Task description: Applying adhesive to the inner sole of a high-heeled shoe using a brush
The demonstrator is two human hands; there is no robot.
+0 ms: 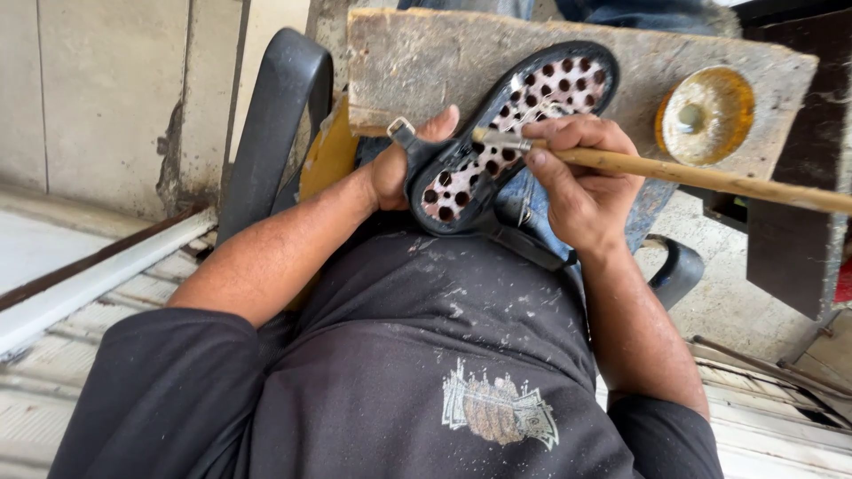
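Head view: left hand [401,164] clamps the heel end of a black rubber shoe sole with round red-brown recesses [510,133], fingers wrapped beneath, thumb pressed on its rim, over the lap. Right hand [581,182] pinches a wooden-handled brush with metal ferrule [639,166], tip on mid-sole. Judged step: coating the sole; further strokes call for a steady hold. Nearby: worn wooden board [426,58], yellow glue-crusted round tin [706,113], black chair armrest [271,124]. Nothing obstructs the brush.

A black shoe sole [506,133] with a pale inner face dotted by dark red holes lies tilted, toe far and right, heel near, partly over a wooden board. A wooden-handled brush [674,170] with a metal ferrule crosses it, bristles touching the sole's middle.
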